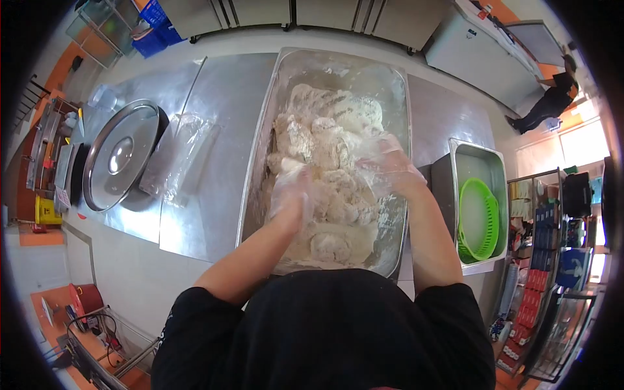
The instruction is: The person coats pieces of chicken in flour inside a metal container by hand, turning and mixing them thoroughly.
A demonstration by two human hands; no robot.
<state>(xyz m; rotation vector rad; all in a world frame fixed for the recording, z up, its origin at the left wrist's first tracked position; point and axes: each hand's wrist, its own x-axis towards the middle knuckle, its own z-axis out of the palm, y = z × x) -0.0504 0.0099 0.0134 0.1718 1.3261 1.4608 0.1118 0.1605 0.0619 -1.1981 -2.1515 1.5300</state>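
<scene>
Head view, pieces: I see the floured pieces (296,140) heaped in the big metal tray (370,75), mostly in its middle, with one lump (330,247) towards the near end.
Head view, direction: the tray's long axis runs away from the body, its far end leaning slightly right. The heap stretches roughly the same way; I cannot make out a shared direction for individual pieces.
Head view, left grip: the left grip (291,188) is at the heap's left side, in a clear plastic glove, fingers pointing away from the body. I cannot tell whether it is clamped or apart.
Head view, right grip: the right grip (389,162), gloved likewise, reaches in over the tray's right side to the heap's right edge. Its fingers blur into plastic and flour (354,110), so I cannot tell its closure.
Head view, hard to see: flour hides the pieces' outlines, both grips cover some of them, and the black shirt (338,325) cuts off part of the tray's near edge.
Head view, bench left: a plastic bag (182,156) lies flat on the bench (227,130), near a round platter (123,156).
Head view, right: a green basket (495,221) sits inside a deep pan (444,188).
Head view, background: a person (552,101) is partly visible by the freezer (478,55).
</scene>
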